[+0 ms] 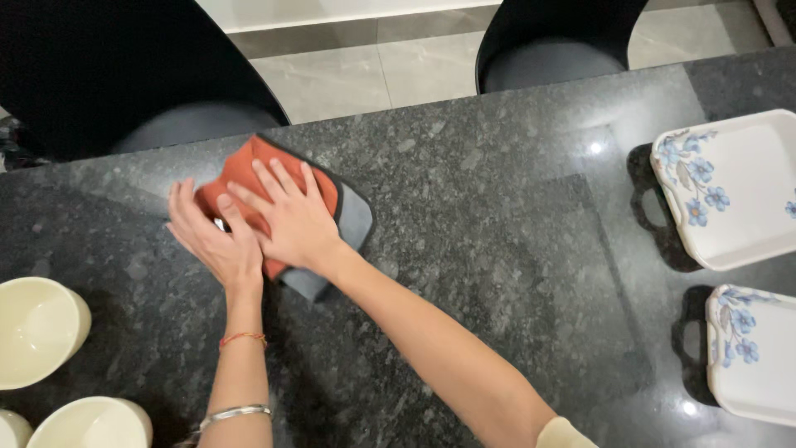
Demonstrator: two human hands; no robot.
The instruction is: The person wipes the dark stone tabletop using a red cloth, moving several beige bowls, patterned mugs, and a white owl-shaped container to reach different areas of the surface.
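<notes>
With 2 cream cups [37, 332] nearest the camera at the left, a left hand [217, 241] and a right hand [292, 217], fingers spread flat, press an orange-and-grey cloth [332, 203] onto a black granite counter [497, 232], 2 floral trays [738, 187] lying right, 2 black chairs [124, 66] beyond.

two floral trays [738, 191], cream cups [37, 332], black chairs [108, 66].
</notes>
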